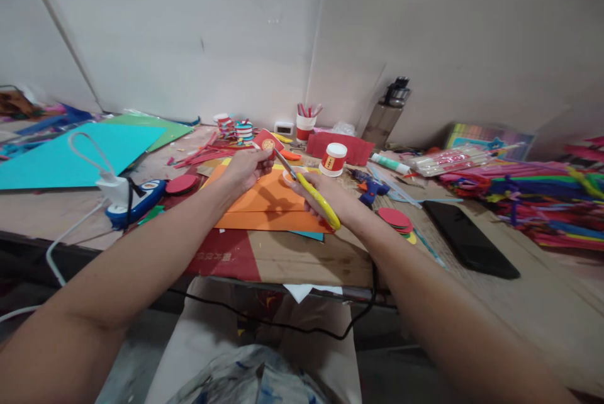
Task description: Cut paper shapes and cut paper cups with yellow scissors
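My left hand [245,168] is closed on a small red paper piece [267,140] with a round gold mark, held up above the orange sheets [264,202]. My right hand [321,196] grips yellow-handled scissors [318,199]. Their blades [284,163] point up and left and meet the lower edge of the red piece. Both hands hover over the middle of the table, close together.
A white glue jar [333,159] and a blue glue gun [370,187] lie right of the hands. A black phone [469,240], red paper discs [395,218] and a heap of coloured pipe cleaners [533,196] fill the right. Teal card [70,155] and a power strip [136,199] sit left.
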Demonstrator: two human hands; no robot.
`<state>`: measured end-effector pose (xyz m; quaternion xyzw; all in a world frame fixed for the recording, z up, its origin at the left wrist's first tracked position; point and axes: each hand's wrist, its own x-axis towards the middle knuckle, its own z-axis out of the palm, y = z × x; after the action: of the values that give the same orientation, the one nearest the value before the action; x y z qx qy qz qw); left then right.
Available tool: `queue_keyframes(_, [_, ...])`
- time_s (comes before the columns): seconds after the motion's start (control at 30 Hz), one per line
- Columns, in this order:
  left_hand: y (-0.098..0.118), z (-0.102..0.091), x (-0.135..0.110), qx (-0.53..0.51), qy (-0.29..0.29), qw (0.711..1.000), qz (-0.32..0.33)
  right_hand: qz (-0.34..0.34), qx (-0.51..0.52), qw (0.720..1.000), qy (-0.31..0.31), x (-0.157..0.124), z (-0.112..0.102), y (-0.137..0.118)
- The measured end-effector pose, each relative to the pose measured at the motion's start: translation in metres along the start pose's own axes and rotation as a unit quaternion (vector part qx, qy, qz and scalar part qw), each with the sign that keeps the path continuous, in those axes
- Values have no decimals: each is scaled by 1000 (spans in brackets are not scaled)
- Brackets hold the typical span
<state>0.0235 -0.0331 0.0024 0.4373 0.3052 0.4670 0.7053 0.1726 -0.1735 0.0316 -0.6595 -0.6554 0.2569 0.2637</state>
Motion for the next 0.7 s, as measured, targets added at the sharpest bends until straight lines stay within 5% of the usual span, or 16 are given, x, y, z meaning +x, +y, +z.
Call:
queue_keyframes(0.2, [1,0,0,3,1,1000,-2,56,78,995,-32,-1,0,-3])
queue_keyframes(0.7, [1,2,-1,13,18,1000,0,117,80,990,-20,-2,3,-10])
